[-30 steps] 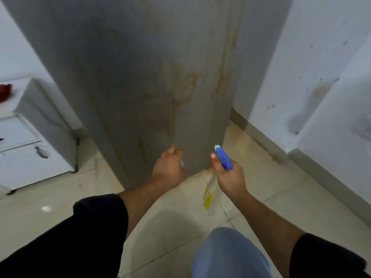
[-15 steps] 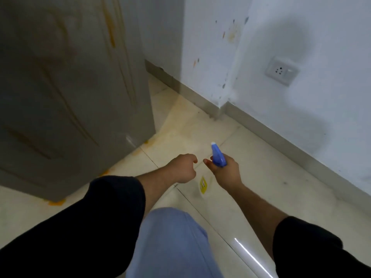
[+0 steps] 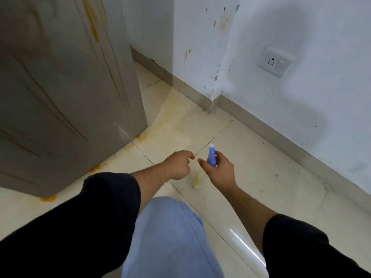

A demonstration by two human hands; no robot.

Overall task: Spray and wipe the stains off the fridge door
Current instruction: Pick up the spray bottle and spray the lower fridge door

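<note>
**Bottle in hand, door off to the side**

The fridge door (image 3: pixel 60 87) fills the left of the view, grey and streaked with long orange stains (image 3: pixel 93 27) that run down toward its lower edge. Orange drips (image 3: pixel 48 198) mark the floor (image 3: pixel 261 177) along its base.

Near the middle, the left hand (image 3: pixel 177 164) hovers over the tiles with its fingers curled in; no cloth shows in it. Just beside it, the right hand (image 3: pixel 219 171) grips the spray bottle (image 3: pixel 211 157) by the neck, with the blue head sticking up and the clear body (yellow label showing) hanging below. Both hands are well apart from the door.

Further right stands a white wall (image 3: pixel 301 107) with a socket (image 3: pixel 276 61) set low in it.

The task looks far from done, since the stains are plain to see. The nozzle points away from the door, toward the wall corner, so a squeeze now would likely wet the floor or wall and miss the stains. Spray drifting to the socket would be a hazard. The grip around the bottle neck seems loose, so the bottle may slip. With no cloth in sight, sprayed liquid could run down and add to the mess below.
</note>
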